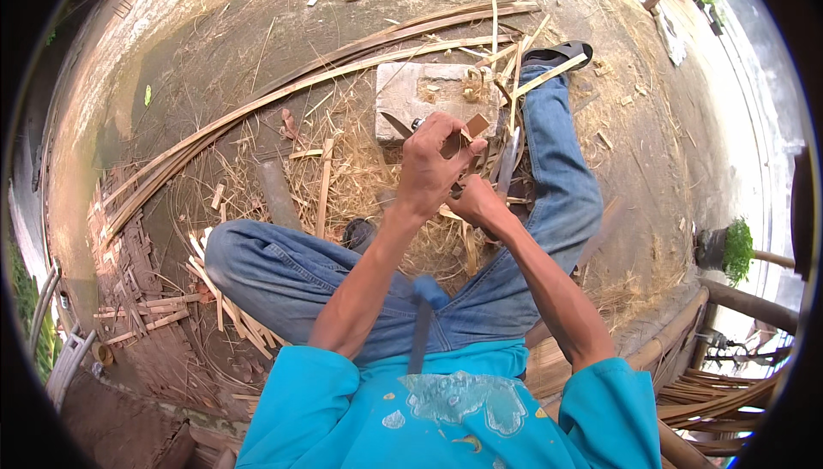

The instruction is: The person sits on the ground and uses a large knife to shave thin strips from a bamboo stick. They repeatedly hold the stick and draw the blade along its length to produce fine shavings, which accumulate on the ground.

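Note:
Over the front of a pale stone block (399, 83), my left hand (424, 169) is closed, with a short piece of brown strip (477, 125) at its fingertips. A small knife (396, 124) with a dark curved blade and a silvery collar shows just left of those fingers; its handle is hidden behind the hand. Close below and to the right, my right hand (478, 201) is curled around something dark, mostly covered by the fingers. A long grey blade (509, 163) stands between the right hand and my right leg, apart from the fingers as far as I can tell.
Long split bamboo strips (343, 53) curve across the ground at the far left. Shavings (343, 186) lie around the block, with short sticks (325, 186) among them. My bent legs (557, 152) flank the work. A potted plant (737, 250) and bamboo poles (754, 306) stand right.

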The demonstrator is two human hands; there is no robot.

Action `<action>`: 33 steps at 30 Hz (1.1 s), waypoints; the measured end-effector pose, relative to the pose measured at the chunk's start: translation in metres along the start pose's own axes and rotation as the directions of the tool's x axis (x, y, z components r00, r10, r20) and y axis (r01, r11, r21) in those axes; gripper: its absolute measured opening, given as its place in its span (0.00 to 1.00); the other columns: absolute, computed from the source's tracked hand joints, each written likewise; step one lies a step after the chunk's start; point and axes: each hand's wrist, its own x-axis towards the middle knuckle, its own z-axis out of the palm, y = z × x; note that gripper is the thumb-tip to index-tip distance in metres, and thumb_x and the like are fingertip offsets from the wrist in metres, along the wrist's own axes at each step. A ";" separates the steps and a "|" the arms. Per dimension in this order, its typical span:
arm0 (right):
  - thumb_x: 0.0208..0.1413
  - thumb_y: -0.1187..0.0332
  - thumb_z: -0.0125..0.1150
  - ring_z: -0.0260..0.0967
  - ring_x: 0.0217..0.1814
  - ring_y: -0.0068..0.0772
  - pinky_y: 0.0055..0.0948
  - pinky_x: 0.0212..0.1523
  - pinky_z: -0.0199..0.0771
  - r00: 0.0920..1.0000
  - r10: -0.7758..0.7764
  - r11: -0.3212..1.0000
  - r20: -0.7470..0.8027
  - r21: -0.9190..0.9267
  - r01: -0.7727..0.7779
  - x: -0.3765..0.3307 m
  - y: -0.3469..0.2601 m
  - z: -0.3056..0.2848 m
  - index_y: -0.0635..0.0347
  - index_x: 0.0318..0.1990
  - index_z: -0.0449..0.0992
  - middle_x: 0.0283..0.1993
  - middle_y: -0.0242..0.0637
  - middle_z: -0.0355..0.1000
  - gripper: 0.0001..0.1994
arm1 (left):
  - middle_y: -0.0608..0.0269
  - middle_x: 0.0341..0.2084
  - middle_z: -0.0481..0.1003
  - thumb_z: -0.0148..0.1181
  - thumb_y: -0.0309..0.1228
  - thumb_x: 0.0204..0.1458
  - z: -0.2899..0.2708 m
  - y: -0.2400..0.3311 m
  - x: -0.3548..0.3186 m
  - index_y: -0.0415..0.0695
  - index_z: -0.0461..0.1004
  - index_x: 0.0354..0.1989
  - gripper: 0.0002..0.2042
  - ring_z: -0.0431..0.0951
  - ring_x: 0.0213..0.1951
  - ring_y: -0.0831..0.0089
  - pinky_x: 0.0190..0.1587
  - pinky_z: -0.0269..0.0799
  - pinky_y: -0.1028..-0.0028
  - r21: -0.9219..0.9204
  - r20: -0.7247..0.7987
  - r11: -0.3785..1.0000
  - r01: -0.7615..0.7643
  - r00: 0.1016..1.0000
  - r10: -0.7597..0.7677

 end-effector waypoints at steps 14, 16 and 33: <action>0.55 0.56 0.68 0.80 0.37 0.54 0.46 0.42 0.79 0.958 0.156 0.987 0.241 -0.010 -0.158 0.043 0.051 0.108 0.75 0.42 0.82 0.36 0.59 0.80 0.23 | 0.66 0.31 0.75 0.59 0.44 0.68 -0.081 -0.020 -0.007 0.41 0.73 0.40 0.16 0.75 0.35 0.77 0.39 0.70 0.72 0.082 0.076 0.933 0.349 0.932 -0.355; 0.56 0.54 0.68 0.78 0.27 0.45 0.44 0.34 0.78 0.969 0.136 0.986 0.206 0.063 -0.152 0.041 0.057 0.099 0.75 0.36 0.82 0.27 0.54 0.78 0.24 | 0.65 0.32 0.75 0.56 0.45 0.69 -0.093 -0.019 -0.007 0.41 0.72 0.44 0.16 0.75 0.36 0.77 0.42 0.70 0.72 0.088 0.080 0.936 0.341 0.934 -0.348; 0.75 0.60 0.48 0.70 0.23 0.20 0.23 0.24 0.73 0.983 -0.118 0.554 -0.141 0.812 0.183 -0.095 -0.071 -0.017 0.66 0.59 0.69 0.33 0.30 0.71 0.17 | 0.56 0.47 0.82 0.70 0.26 0.58 -0.072 -0.036 -0.038 0.37 0.81 0.50 0.13 0.82 0.48 0.73 0.52 0.81 0.75 -0.203 0.056 0.910 0.362 0.932 -0.359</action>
